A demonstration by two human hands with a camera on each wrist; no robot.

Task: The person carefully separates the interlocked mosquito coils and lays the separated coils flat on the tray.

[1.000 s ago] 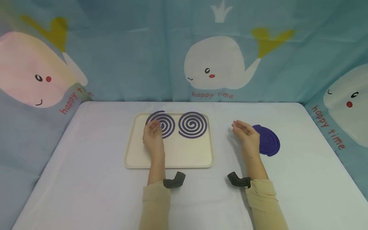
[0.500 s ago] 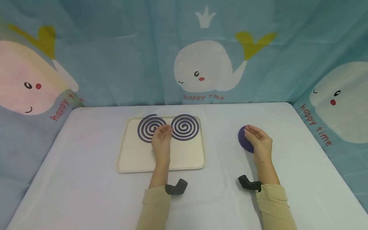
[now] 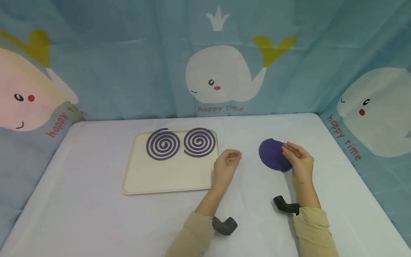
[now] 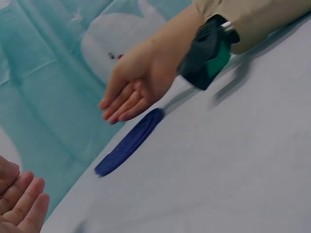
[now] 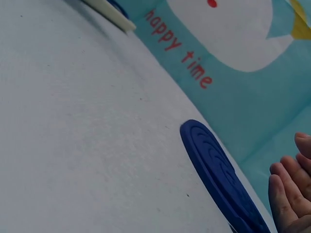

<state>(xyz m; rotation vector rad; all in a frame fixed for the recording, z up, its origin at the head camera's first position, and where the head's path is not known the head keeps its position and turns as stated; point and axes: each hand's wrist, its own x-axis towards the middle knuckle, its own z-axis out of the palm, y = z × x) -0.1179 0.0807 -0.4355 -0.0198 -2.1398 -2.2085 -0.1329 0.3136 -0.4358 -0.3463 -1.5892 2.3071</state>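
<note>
A stack of purple mosquito coils lies flat on the white table, right of the tray. My right hand hovers over its right edge with fingers relaxed and nothing held; the left wrist view shows a gap between that hand and the stack. My left hand is in the air by the tray's right edge, its fingers loosely bent and holding nothing. Two single purple spiral coils, a left one and a right one, lie side by side at the back of the cream tray.
The white table ends at a blue curtain printed with whales, which rises behind and at both sides. Black camera mounts are worn on the left wrist and right wrist.
My left hand has moved right, from over the left coil past the tray's right edge. The right hand has shifted right across the coil stack. The head view has turned slightly right.
</note>
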